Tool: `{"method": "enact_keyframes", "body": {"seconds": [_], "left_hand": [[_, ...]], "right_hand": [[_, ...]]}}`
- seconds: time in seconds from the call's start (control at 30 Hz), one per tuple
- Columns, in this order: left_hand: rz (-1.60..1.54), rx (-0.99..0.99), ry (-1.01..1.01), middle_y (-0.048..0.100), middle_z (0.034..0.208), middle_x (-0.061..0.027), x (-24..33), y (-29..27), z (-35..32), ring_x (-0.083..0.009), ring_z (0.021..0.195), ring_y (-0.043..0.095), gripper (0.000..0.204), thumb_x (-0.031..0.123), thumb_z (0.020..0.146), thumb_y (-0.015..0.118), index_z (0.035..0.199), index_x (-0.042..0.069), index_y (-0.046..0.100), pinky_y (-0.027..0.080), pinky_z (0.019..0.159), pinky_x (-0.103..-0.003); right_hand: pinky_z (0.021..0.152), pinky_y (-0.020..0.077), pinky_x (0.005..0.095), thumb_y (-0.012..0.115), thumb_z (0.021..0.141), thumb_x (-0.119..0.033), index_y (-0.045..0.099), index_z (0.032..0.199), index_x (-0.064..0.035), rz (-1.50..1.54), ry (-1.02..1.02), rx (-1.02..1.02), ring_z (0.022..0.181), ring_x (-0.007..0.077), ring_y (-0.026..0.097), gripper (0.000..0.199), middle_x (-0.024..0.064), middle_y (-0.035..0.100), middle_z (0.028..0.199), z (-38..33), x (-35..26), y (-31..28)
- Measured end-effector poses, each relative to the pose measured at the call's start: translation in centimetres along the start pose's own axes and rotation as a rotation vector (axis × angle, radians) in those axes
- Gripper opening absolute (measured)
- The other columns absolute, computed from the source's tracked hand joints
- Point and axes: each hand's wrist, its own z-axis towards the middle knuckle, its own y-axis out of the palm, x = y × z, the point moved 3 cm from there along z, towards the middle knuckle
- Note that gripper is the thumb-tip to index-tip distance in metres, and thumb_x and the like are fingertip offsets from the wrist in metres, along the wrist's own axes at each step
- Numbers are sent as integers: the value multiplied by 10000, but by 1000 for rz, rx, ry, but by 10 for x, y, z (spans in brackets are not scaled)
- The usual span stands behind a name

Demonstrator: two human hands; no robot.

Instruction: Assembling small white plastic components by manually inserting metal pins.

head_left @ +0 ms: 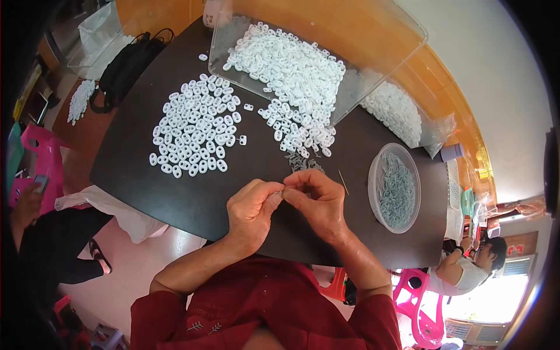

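My left hand (254, 211) and my right hand (318, 202) meet fingertip to fingertip over the near side of the dark table (192, 201). Both are closed in a pinch. Whatever lies between the fingertips is too small and covered to make out. Just beyond my right hand is a little heap of grey screw-like pieces (300, 161). Loose white oval pieces with two holes (300, 131) spill from a tipped clear plastic bin (373, 87). To the left, many similar white pieces (195, 125) are spread flat in one layer.
A round clear tub (373, 201) of grey screw-like pieces stands at right, near a thin stick (343, 182). Behind it lies a clear bag of white pieces (394, 111). A black bag (125, 70) is at far left. One person sits at right, another at left.
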Motion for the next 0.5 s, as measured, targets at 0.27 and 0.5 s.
{"method": "enact_keyframes", "body": {"seconds": [0.27,0.5], "left_hand": [[-100,12,-7,573,755,-50,7,5,-1,-103,650,540,153,-36,810,632,958,1,610,444,581,-227],[-264,41,-123,561,741,-18,-6,5,-7,-73,633,515,310,-16,822,634,1113,16,533,440,594,-214]], "right_hand": [[690,464,193,647,805,23,619,956,12,139,-59,21,783,57,563,154,13,626,855,-6,1,-3],[655,444,212,625,818,-1,592,901,12,-93,-72,29,726,69,531,90,19,596,802,-7,3,-1]]}}
